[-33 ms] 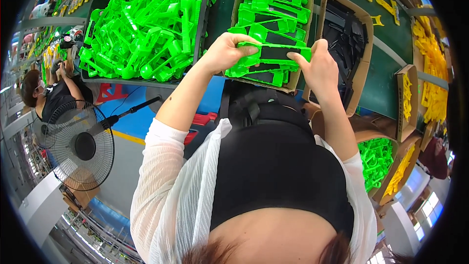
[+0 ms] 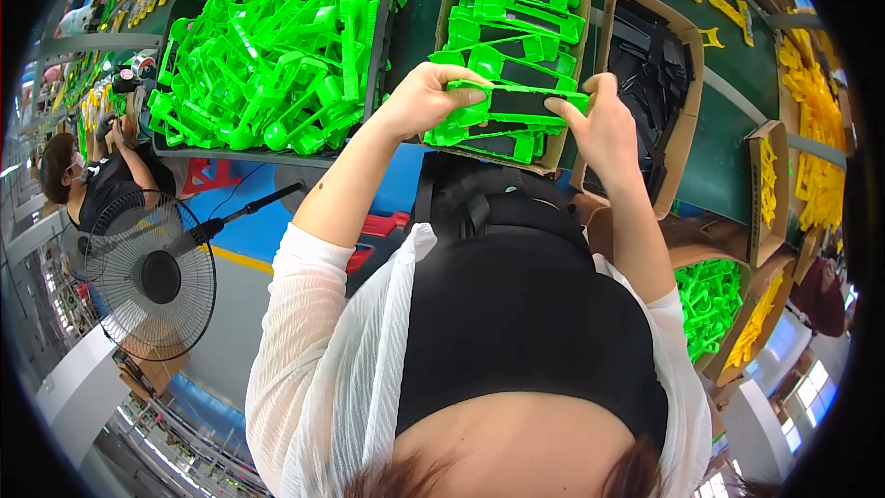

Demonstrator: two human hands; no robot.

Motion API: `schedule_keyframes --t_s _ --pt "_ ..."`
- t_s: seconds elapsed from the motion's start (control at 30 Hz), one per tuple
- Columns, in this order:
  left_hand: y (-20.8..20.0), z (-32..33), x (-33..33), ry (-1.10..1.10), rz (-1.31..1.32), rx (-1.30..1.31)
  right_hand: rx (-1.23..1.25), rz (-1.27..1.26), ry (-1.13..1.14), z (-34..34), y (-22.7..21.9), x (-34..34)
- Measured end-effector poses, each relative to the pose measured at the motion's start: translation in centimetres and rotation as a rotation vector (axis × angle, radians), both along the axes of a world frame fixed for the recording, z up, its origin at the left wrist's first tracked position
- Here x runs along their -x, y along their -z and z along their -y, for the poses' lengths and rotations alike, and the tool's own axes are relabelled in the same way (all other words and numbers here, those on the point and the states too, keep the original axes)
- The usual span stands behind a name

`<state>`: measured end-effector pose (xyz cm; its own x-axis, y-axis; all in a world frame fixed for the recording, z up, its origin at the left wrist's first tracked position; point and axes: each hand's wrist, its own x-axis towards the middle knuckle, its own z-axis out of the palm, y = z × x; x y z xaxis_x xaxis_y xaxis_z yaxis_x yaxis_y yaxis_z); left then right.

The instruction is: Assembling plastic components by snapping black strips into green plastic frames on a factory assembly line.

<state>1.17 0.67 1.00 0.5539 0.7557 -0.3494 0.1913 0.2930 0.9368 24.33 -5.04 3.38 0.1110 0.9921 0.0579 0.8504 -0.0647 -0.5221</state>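
A long green plastic part with a flat black strip [image 2: 518, 102] set in it lies level between my two hands, over an open cardboard box. My left hand [image 2: 429, 101] pinches its left end, thumb on top. At the other end, my right hand [image 2: 604, 134] grips it with the thumb pressed by the black strip and the index finger at the end edge. Beneath, the cardboard box [image 2: 587, 14] holds a stack of similar green parts with black strips. To its right, another cardboard box [image 2: 698, 65] contains loose black plastic pieces [image 2: 650, 60].
A black crate [image 2: 376, 55] heaped with green parts [image 2: 267, 46] stands at left. Yellow parts [image 2: 816, 148] hang or lie far right; boxes of green pieces [image 2: 708, 304] sit lower right. A standing fan [image 2: 157, 275] and a seated co-worker [image 2: 78, 175] are at left.
The fingers of my right hand have shifted slightly at the green part's right end. My left hand stays in place.
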Motion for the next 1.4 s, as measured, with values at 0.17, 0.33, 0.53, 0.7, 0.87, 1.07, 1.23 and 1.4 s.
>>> schedule_keyframes --t_s 0.17,0.33,0.53,0.7,0.87,1.07,1.23,1.4 --pt "-2.3 0.0 -0.8 0.173 -0.226 -0.217 0.548 -0.658 0.093 0.4 1.9 -1.4" --pt "-2.6 1.6 -5.1 0.467 -0.872 -0.754 0.119 -0.386 -0.072 1.4 2.4 0.4" --pt "-2.9 0.6 -7.0 0.545 -0.988 -0.593 0.149 -0.429 -0.012 1.5 2.7 -0.2" --pt "-1.2 1.2 -7.3 0.344 -0.722 -0.577 0.317 -0.519 -0.079 2.5 2.9 -0.1" --pt "-1.4 0.7 -7.5 0.317 -0.761 -0.640 0.322 -0.631 -0.109 2.2 3.2 0.0" --pt "-0.8 -4.4 -2.6 -0.171 -0.615 -0.800 -0.128 -0.089 -0.447 -4.2 5.4 -0.6" --pt "0.2 -5.5 -4.0 -0.053 -0.493 -1.007 0.010 0.144 -0.410 -5.6 7.7 -0.4" --pt "2.6 -7.2 -7.9 0.223 -0.602 -1.159 -0.204 -0.051 -0.367 -2.2 7.0 -1.5"
